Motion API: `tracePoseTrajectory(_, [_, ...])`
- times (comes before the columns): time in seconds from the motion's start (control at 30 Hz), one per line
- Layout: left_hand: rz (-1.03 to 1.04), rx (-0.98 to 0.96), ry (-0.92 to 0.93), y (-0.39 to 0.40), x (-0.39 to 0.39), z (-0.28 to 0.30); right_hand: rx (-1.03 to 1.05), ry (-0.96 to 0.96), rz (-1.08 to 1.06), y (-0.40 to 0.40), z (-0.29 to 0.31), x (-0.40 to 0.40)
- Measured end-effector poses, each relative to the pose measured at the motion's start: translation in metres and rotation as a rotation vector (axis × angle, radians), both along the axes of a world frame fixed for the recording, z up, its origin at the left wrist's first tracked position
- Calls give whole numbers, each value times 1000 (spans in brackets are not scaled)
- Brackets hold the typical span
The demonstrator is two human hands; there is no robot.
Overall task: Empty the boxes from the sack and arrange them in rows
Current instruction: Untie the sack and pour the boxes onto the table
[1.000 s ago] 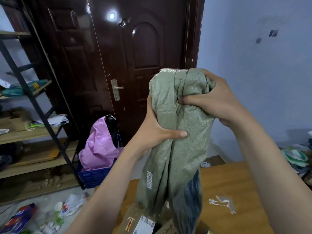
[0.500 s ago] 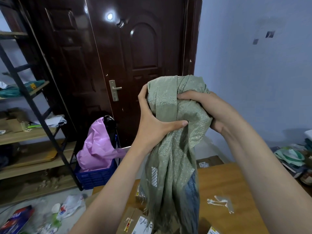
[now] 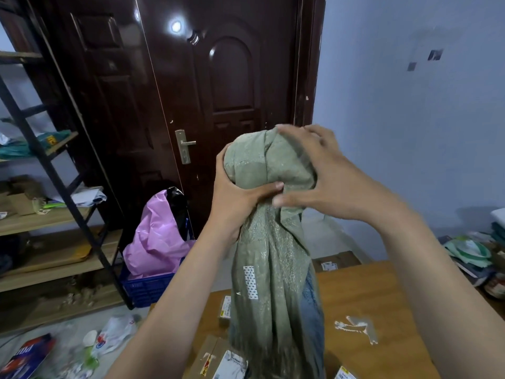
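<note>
In the head view, the green sack (image 3: 273, 242) was held upside down above the wooden table (image 3: 382, 296), presumably so that the boxes would drop out. Its bunched closed end was clenched by the left hand (image 3: 237, 195). At two o'clock from that hand, the right hand (image 3: 322, 176) was spread loosely over the bundle, blurred, with nothing gripped. Cardboard boxes (image 3: 218, 362) lay unsorted on the table at six o'clock from the sack; no rows had been formed.

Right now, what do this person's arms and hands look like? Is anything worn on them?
Both forearms are bare as far as the view shows: no sleeves, gloves, watch or bracelets. The left hand and right hand show no rings; the right is motion-blurred.
</note>
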State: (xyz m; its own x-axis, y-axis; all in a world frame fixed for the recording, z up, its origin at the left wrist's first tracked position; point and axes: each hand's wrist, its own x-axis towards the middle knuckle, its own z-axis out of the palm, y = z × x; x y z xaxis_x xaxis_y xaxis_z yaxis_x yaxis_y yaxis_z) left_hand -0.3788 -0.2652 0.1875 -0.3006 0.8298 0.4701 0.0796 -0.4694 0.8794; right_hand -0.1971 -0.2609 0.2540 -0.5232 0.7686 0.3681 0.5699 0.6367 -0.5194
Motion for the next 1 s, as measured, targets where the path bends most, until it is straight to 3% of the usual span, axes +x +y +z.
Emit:
tracePoseTrajectory(0.07, [-1, -12, -46, 2, 0, 3, -4, -104, 11, -1, -6, -5])
tracePoseTrajectory(0.17, [-3, -17, -69, 2, 2, 5, 56, -102, -51, 4, -11, -11])
tracePoseTrajectory(0.57, [-314, -42, 129, -12, -6, -5, 86, 162, -112, 23, -11, -5])
tracePoseTrajectory(1.0, [-328, -30, 134, -8, -4, -7, -70, 361, -102, 24, -6, -2])
